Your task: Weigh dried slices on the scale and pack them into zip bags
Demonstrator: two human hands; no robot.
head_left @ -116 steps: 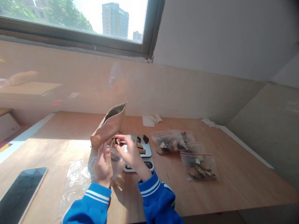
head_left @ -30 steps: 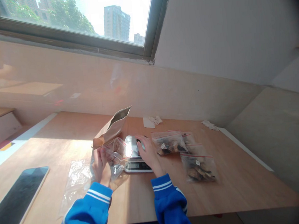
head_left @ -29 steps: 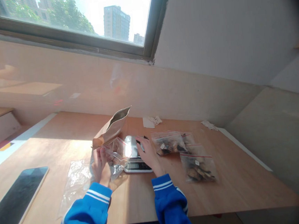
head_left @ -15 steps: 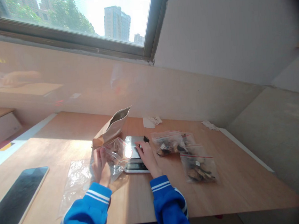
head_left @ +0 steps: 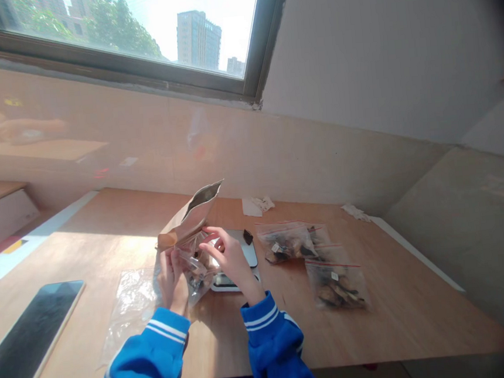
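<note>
My left hand [head_left: 171, 278] is closed on the edge of a clear zip bag [head_left: 197, 270], which stands with its mouth spread and a few dark bits inside. At that mouth is my right hand [head_left: 229, 258], its thumb and fingers apart and curved, with nothing visible between them. Beneath the right hand lies a small kitchen scale [head_left: 249, 251], its plate and display partly covered. One dark dried piece [head_left: 248, 236] rests at the plate's far right corner. Just behind the zip bag stands an open brown paper pouch [head_left: 192, 212].
Filled zip bags of dried brown pieces [head_left: 336, 284] lie to the right. A flat clear bag [head_left: 131, 299] and a phone [head_left: 31, 343] are on the left. Crumpled tissue [head_left: 257, 205] sits at the back, by the wall [head_left: 302, 161].
My right hand has moved left from the scale plate to the zip bag's mouth, and its fingers have spread. The bag's mouth is wider. My left hand has stayed nearly in place.
</note>
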